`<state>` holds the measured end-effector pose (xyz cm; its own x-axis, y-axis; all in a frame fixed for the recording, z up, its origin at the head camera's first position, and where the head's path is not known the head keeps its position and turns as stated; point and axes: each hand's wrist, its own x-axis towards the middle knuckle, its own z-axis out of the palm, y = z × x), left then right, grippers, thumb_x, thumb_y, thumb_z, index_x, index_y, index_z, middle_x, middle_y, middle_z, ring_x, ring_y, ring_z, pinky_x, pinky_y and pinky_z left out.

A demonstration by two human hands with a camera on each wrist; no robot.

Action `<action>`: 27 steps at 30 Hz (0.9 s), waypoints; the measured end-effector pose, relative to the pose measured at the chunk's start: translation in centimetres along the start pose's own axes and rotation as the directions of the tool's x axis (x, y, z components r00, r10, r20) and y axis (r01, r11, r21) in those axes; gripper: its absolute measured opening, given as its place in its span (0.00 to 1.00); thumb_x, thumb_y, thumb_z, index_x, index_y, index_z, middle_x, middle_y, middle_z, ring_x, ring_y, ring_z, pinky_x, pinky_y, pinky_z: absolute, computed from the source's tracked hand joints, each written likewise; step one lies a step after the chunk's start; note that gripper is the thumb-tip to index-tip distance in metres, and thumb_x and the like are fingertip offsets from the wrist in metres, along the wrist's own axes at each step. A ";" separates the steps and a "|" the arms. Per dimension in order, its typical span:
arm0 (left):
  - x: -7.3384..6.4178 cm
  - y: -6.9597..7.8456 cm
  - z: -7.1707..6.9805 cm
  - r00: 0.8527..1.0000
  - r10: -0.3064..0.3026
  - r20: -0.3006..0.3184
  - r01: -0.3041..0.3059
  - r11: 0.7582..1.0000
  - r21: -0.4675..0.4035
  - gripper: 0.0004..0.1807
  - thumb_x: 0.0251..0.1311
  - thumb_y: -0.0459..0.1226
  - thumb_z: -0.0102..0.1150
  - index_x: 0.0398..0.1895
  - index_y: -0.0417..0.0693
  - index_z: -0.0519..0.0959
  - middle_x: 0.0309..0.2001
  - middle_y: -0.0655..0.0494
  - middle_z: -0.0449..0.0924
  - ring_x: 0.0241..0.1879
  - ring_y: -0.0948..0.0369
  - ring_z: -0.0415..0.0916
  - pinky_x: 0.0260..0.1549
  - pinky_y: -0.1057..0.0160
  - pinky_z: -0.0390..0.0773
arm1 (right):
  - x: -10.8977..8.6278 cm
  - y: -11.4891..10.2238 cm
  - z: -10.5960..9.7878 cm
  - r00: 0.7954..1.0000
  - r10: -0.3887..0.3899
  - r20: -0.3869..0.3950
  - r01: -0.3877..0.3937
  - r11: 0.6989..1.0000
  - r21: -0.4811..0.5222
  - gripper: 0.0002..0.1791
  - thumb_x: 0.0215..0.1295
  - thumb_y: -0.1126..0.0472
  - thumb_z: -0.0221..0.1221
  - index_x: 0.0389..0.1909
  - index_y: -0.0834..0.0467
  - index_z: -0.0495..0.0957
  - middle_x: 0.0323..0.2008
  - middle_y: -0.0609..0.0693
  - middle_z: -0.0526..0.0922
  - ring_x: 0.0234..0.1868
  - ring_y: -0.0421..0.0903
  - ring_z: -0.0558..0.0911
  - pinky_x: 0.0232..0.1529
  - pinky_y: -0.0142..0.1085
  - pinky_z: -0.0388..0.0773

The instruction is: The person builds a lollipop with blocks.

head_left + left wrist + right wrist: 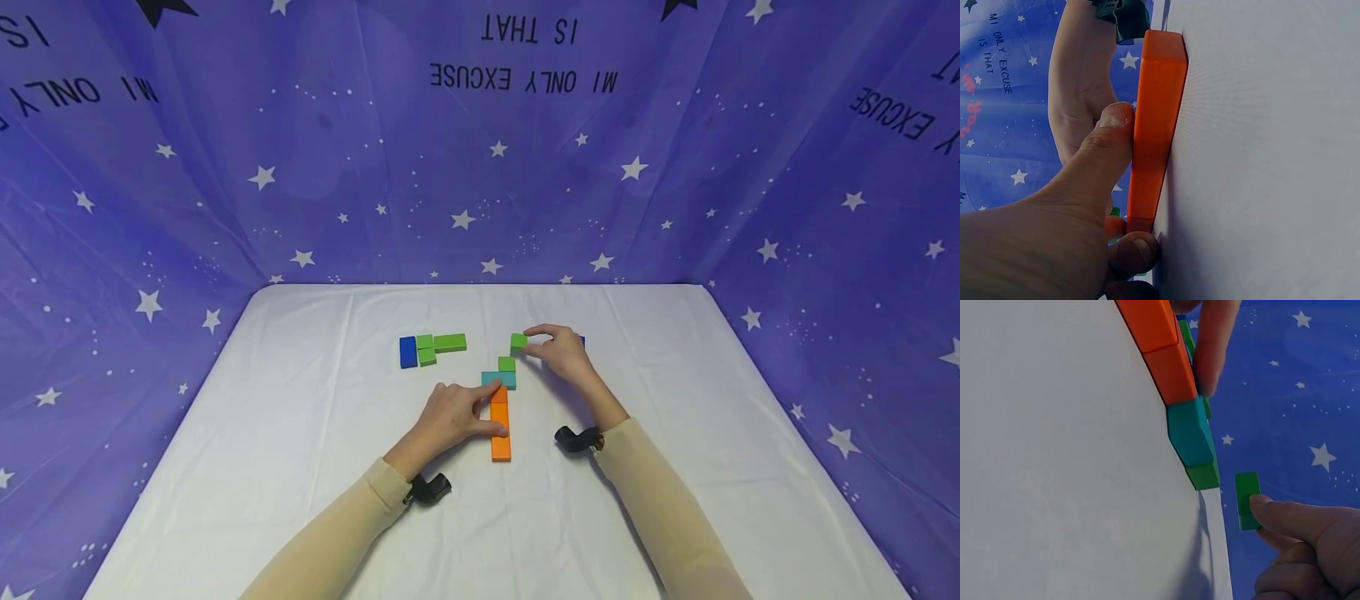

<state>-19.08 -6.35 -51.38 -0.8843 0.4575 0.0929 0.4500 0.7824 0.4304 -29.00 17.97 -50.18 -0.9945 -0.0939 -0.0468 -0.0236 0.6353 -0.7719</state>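
Note:
A row of blocks runs away from me on the white cloth: a long orange block (500, 448), a small orange block (1172, 375), a teal block (509, 380) lying crosswise, and a small green block (507, 364) at the far end. My left hand (448, 414) rests on this row, thumb on the long orange block and index fingertip at the teal one. Another green block (1247, 487) is pinched between thumb and fingers of my right hand (564, 353). It is held up past the row's far end, slightly to the right.
To the left lie a blue block (407, 352), two small green blocks (426, 357) and a longer green block (450, 342), grouped together. A dark blue piece (582, 341) shows partly behind my right hand. A purple star-printed curtain (465, 183) borders the white table (337, 517).

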 end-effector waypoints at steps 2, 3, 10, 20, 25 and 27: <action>0.0 0.0 0.0 1.000 -0.001 0.002 0.001 1.000 -0.001 0.48 0.49 0.68 0.75 0.74 0.61 0.77 0.16 0.67 0.66 0.18 0.66 0.60 0.30 0.64 0.55 | 0.1 -0.1 0.3 1.000 -0.002 0.004 0.002 1.000 -0.006 0.22 0.64 0.49 0.71 0.57 0.50 0.88 0.36 0.55 0.89 0.30 0.43 0.76 0.31 0.35 0.71; 0.0 0.0 0.0 1.000 -0.001 0.003 0.001 1.000 -0.004 0.48 0.49 0.67 0.75 0.74 0.61 0.77 0.16 0.67 0.66 0.18 0.66 0.60 0.30 0.64 0.55 | 0.1 -0.2 0.4 1.000 0.000 0.009 0.000 1.000 -0.004 0.22 0.64 0.49 0.71 0.57 0.50 0.88 0.40 0.57 0.90 0.32 0.44 0.78 0.32 0.36 0.72; 0.1 0.0 0.1 1.000 -0.013 0.012 0.014 1.000 -0.015 0.48 0.49 0.67 0.76 0.74 0.60 0.77 0.17 0.67 0.67 0.18 0.65 0.60 0.31 0.63 0.55 | 0.2 -0.6 1.0 0.999 0.024 0.026 -0.024 1.000 -0.002 0.23 0.63 0.48 0.72 0.57 0.49 0.88 0.56 0.59 0.89 0.47 0.52 0.85 0.41 0.39 0.76; 0.1 -0.1 0.0 1.000 0.007 -0.007 -0.007 1.000 -0.007 0.48 0.49 0.67 0.76 0.74 0.59 0.77 0.16 0.66 0.66 0.18 0.65 0.60 0.31 0.63 0.55 | 0.2 -0.6 1.6 0.999 0.006 0.045 -0.004 1.000 -0.029 0.21 0.65 0.49 0.70 0.58 0.50 0.88 0.58 0.58 0.88 0.54 0.57 0.87 0.50 0.48 0.81; 0.1 -0.1 0.0 1.000 0.006 -0.003 -0.006 1.000 -0.015 0.48 0.49 0.67 0.76 0.74 0.59 0.77 0.17 0.67 0.68 0.19 0.65 0.60 0.32 0.63 0.55 | 0.1 -0.6 1.7 0.998 0.015 0.054 -0.012 0.999 -0.049 0.21 0.66 0.48 0.70 0.58 0.49 0.88 0.56 0.58 0.89 0.52 0.55 0.87 0.49 0.46 0.80; 0.1 -0.1 0.0 1.000 0.004 -0.001 -0.004 1.000 -0.017 0.49 0.49 0.67 0.76 0.74 0.59 0.77 0.17 0.67 0.68 0.18 0.66 0.61 0.31 0.63 0.56 | 0.1 -0.6 1.8 0.998 0.017 0.059 -0.014 0.999 -0.052 0.21 0.66 0.48 0.70 0.58 0.49 0.88 0.56 0.58 0.89 0.53 0.55 0.87 0.50 0.47 0.80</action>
<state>-19.16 -6.37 -51.37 -0.8826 0.4602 0.0958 0.4515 0.7734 0.4450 -28.91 16.20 -50.80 -0.9870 -0.1276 -0.0974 -0.0146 0.6753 -0.7374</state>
